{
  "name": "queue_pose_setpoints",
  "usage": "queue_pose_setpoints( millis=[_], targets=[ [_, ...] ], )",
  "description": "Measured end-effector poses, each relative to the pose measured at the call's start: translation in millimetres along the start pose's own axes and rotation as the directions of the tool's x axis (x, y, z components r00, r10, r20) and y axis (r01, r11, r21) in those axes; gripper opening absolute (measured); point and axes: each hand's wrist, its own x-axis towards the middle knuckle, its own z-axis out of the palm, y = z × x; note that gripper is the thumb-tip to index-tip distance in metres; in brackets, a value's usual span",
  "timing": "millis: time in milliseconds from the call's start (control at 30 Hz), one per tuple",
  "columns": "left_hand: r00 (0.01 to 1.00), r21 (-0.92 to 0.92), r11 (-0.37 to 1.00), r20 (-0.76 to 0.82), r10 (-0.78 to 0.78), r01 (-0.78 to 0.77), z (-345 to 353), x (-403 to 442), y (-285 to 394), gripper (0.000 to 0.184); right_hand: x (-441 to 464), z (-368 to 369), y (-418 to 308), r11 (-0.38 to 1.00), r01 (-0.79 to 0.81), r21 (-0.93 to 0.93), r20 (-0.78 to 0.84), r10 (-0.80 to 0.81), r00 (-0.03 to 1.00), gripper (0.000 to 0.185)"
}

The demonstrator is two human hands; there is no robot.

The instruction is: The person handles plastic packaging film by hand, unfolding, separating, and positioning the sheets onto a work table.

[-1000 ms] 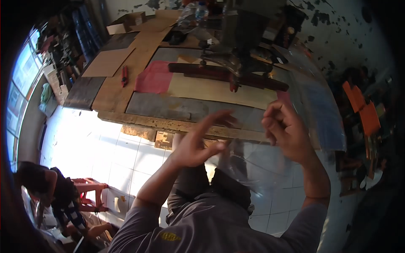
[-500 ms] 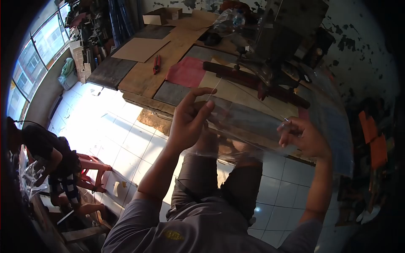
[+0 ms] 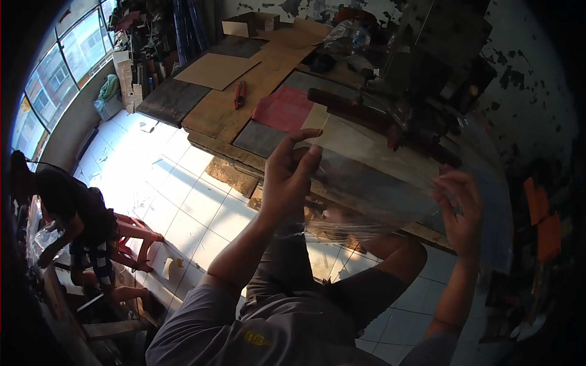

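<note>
Between my two hands a clear plastic sheet (image 3: 372,198) is stretched above the table's near edge, its lower edge wrinkled. My left hand (image 3: 293,174) pinches the sheet's left end between thumb and fingers, the index finger pointing right. At the other end, my right hand (image 3: 461,204) has its fingers curled on the sheet's edge. Beyond the sheet, a dark red bar (image 3: 378,119) of a machine lies across a cream sheet (image 3: 342,135). A pink-red sheet (image 3: 284,108) lies left of the bar.
A red cutter (image 3: 240,94) and a brown cardboard sheet (image 3: 217,71) lie on the wooden table (image 3: 210,119). An open cardboard box (image 3: 251,25) stands at the back. On the left, another person (image 3: 73,207) handles clear plastic near a red stool (image 3: 137,238). Orange pieces (image 3: 542,216) hang at right.
My right hand has moved right and turned more upright, with the plastic sheet still between both hands. My right knee has swung outward, and the view has shifted slightly.
</note>
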Motion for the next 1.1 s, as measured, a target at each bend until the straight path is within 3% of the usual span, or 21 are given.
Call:
queue_pose_setpoints(
  millis=[33, 133, 233, 333, 433, 533, 667, 767, 833, 967, 1100],
  targets=[
    [1.000, 0.012, 1.000, -0.002, 0.019, -0.019, 1.9, 0.8, -3.6, 0.034, -1.5, 0.5, 0.3, 0.999, -0.003, -0.033, -0.026, 0.002, 1.000, 0.020],
    [0.991, 0.068, 0.990, -0.038, 0.126, -0.123, 7.8, 1.4, -14.4, 0.033, -5.6, -0.9, 1.3, 0.992, -0.075, 0.102, 0.014, 0.074, 0.997, 0.011],
    [0.973, -0.052, 0.975, 0.063, 0.221, -0.218, 9.6, 8.4, -17.8, 0.025, -10.1, -2.7, 15.6, 0.960, -0.217, 0.175, 0.122, 0.197, 0.973, 0.007],
    [0.910, 0.184, 0.900, 0.210, 0.357, -0.395, 3.1, 18.7, -10.0, 0.016, -3.8, -7.4, 15.4, 0.865, -0.362, 0.348, 0.221, 0.300, 0.928, 0.006],
    [0.905, 0.098, 0.919, 0.238, 0.352, -0.383, 2.3, 28.7, -3.6, 0.013, 1.1, -8.2, 19.9, 0.938, -0.220, 0.267, 0.100, 0.200, 0.975, 0.007],
    [0.981, 0.070, 0.990, 0.159, 0.109, -0.122, 7.0, 25.0, 3.3, 0.014, 11.8, -10.1, 16.9, 0.993, -0.002, 0.120, -0.113, 0.016, 0.994, 0.009],
    [0.991, 0.238, 0.966, 0.107, 0.075, -0.099, 17.8, 23.7, 4.8, 0.014, 0.7, -17.6, 18.7, 0.994, -0.086, 0.073, -0.099, 0.093, 0.991, 0.010],
    [0.969, 0.214, 0.945, 0.060, 0.240, -0.247, 22.4, 27.6, -12.3, 0.015, -10.3, -17.4, 27.9, 0.973, -0.163, 0.161, -0.036, 0.171, 0.985, 0.009],
    [0.973, 0.170, 0.959, 0.078, 0.218, -0.228, 22.9, 27.4, -16.6, 0.014, -14.2, -16.0, 30.1, 0.956, -0.212, 0.202, -0.037, 0.224, 0.974, 0.007],
    [0.967, 0.002, 0.978, 0.155, 0.205, -0.208, 24.2, 26.4, -20.8, 0.013, -12.8, -17.2, 35.1, 0.975, -0.147, 0.166, -0.039, 0.156, 0.987, 0.008],
    [0.930, -0.152, 0.977, 0.313, 0.193, -0.152, 17.8, 29.0, -26.8, 0.016, -15.6, -23.0, 35.9, 0.982, -0.141, 0.129, -0.033, 0.146, 0.989, 0.011]
  ],
)
